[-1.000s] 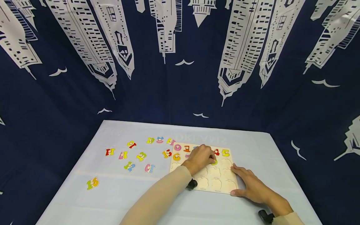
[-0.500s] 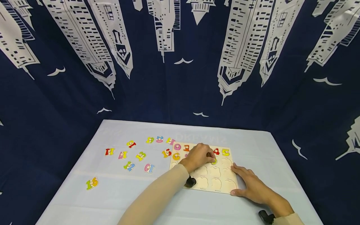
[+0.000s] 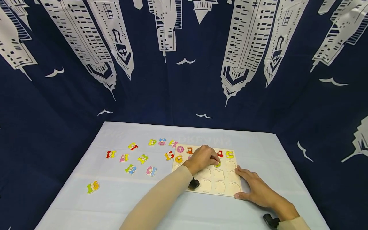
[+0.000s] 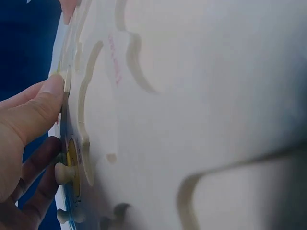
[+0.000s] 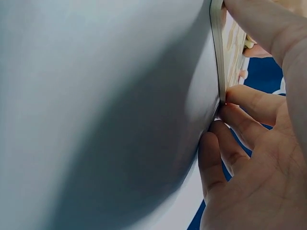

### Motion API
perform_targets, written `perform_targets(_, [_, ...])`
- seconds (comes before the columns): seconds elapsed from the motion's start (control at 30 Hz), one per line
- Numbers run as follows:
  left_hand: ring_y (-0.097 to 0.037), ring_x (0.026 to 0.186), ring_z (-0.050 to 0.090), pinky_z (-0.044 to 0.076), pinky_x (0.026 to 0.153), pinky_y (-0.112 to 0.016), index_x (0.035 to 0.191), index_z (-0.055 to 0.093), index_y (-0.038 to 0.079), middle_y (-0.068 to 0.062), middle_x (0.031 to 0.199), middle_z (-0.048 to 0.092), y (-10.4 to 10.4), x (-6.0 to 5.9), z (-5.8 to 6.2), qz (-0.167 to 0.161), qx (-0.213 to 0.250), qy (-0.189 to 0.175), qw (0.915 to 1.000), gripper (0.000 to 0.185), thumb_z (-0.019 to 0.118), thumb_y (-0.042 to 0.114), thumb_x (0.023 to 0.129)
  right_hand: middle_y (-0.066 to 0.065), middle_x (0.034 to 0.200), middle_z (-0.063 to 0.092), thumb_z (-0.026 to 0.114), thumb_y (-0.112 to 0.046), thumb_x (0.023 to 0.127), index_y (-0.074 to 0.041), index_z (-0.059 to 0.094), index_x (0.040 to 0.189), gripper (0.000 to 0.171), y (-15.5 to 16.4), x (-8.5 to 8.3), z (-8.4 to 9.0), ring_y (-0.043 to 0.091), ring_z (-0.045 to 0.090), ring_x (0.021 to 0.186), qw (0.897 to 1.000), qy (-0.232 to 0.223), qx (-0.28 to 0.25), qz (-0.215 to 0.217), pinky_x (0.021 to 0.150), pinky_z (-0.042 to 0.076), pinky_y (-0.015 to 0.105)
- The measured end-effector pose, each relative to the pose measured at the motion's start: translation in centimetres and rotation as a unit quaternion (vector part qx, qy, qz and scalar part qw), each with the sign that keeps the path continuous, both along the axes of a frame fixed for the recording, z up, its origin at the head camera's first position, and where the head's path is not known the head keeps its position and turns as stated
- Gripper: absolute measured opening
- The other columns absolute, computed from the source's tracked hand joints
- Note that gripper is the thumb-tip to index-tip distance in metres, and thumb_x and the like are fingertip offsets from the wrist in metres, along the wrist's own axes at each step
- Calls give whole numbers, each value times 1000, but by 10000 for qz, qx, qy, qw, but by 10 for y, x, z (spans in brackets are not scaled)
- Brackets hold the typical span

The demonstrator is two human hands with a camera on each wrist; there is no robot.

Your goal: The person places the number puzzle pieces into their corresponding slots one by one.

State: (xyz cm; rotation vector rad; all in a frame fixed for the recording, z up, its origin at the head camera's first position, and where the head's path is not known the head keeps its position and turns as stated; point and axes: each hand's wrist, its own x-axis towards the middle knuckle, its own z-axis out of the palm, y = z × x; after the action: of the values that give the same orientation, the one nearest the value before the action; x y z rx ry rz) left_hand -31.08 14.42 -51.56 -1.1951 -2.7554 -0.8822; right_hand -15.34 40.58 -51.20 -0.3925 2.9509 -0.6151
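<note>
A wooden number puzzle board (image 3: 221,187) lies on the pale tablecloth. Its top row holds coloured numbers, among them a red 4 (image 3: 219,154) and a yellow 5 (image 3: 229,154). My left hand (image 3: 213,160) is curled over the second row and pinches a yellow-green number piece (image 3: 218,164) by its knob. In the left wrist view the thumb (image 4: 41,105) and fingers close round that yellow piece (image 4: 72,158). My right hand (image 3: 249,185) lies flat on the board's right front corner. In the right wrist view its fingers (image 5: 242,108) touch the board's edge (image 5: 218,52).
Several loose number pieces lie left of the board: a 16 (image 3: 93,187) near the front, an 11 (image 3: 111,154), a 13 (image 3: 142,158), a 12 (image 3: 131,169), a 10 (image 3: 151,171) and a 15 (image 3: 169,156). A dark blue skyline curtain (image 3: 184,64) hangs behind the table.
My left hand has shifted a little on the yellow-green piece, which stays at the same slot. My right hand has kept its place on the board's corner.
</note>
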Motion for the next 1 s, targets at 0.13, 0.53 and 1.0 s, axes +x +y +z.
perform_targets(0.13, [-5,105,71,57,100,-19,105,95,31,16,109,90,0,-2,0,-90,-27,38,9999,6,96,28,99,25,181,50,99,-61,86,-2,53,171,113,-1,-1,1,49,56,154,10000,15,24,12,124,50,72])
perform_targets(0.53, [-3,105,71,56,101,-18,113,94,26,13,116,90,-8,-2,0,-354,-30,-181,9992,11,92,23,103,27,182,47,98,-59,88,0,51,172,113,-3,-4,1,53,54,156,9997,-187,-156,34,126,49,74])
perform_targets(1.0, [-19,119,80,63,109,-30,125,91,15,1,129,87,-77,14,25,-293,193,-287,9990,18,85,19,109,26,181,49,99,-60,86,-1,53,171,113,-2,0,3,51,55,155,10000,-15,-46,14,125,49,73])
